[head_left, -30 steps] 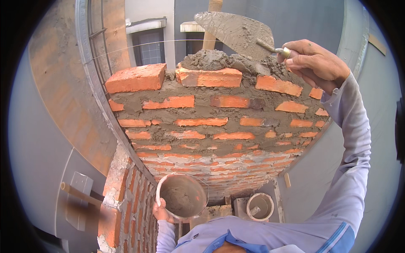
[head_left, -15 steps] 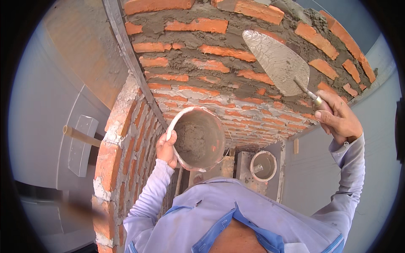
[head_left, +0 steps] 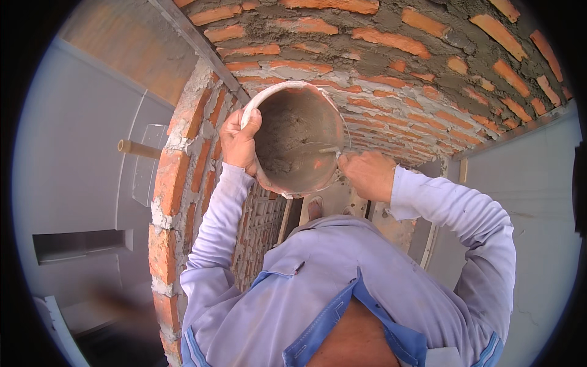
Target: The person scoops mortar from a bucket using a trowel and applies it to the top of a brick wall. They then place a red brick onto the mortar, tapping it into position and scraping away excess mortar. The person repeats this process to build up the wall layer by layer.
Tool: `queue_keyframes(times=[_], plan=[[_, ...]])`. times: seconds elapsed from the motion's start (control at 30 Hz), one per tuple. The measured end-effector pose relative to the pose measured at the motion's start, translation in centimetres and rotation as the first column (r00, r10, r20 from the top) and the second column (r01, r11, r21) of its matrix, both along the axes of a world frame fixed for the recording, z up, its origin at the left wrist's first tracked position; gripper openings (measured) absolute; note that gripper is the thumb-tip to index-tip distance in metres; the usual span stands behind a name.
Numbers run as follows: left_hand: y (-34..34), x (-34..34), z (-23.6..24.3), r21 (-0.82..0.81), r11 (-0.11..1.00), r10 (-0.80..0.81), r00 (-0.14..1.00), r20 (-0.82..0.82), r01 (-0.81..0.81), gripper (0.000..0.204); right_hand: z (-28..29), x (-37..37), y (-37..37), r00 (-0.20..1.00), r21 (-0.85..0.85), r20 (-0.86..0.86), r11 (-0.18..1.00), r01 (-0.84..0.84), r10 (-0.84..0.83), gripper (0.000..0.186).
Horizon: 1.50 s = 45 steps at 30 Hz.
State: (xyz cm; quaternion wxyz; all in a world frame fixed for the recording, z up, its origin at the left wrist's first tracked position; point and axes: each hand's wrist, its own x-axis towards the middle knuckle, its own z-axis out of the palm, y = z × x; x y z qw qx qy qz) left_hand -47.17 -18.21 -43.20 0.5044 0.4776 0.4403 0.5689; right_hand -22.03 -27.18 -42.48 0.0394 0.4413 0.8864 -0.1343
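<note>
My left hand (head_left: pixel 240 139) grips the pale rim of a round bucket (head_left: pixel 331 116) at the centre, its thumb over the edge. Grey mortar (head_left: pixel 278 137) lies inside, against the bucket's bottom and side. My right hand (head_left: pixel 365 174) is closed on the handle of a trowel (head_left: pixel 328 150), which reaches over the bucket's right rim; its blade is down inside and hard to make out against the mortar. A wire bail loops at the bucket's right.
A brick wall (head_left: pixel 416 23) with fresh mortar spans the top. A lower brick wall (head_left: pixel 164 251) runs along the left, with a wooden pole (head_left: pixel 137 148) jutting beside it. Grey walls (head_left: pixel 520 232) stand on both sides. My foot (head_left: pixel 315 208) shows on a plank platform below.
The view has tilted down from the wall top. My left hand has lifted the bucket; my right hand has brought the trowel down from the brickwork into it.
</note>
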Motion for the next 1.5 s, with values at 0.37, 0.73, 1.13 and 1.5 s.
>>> queue_keyframes(times=[0.37,0.73,1.13,1.5], plan=[[-2.8,4.0,3.7,0.19,0.967,-0.153,0.983,-0.102,0.17,0.036,1.1,4.1,3.9,0.975,-0.461,-0.031,0.869,0.181,-0.22,0.026],[-3.3,5.1,5.1,0.255,0.952,-0.199,0.975,0.095,0.17,0.028,0.8,3.0,-1.0,0.86,-0.625,-0.383,0.78,0.026,-0.336,0.024],[-3.3,3.3,-0.6,0.091,0.975,0.161,0.931,0.329,-0.201,0.019,6.1,3.0,2.7,0.761,-0.949,-0.269,0.296,-0.106,-0.591,0.016],[2.6,-2.1,-1.8,-0.049,0.974,0.209,0.786,0.582,-0.222,0.024,23.6,6.4,8.3,0.637,-0.83,-0.436,0.558,-0.011,-0.636,0.028]])
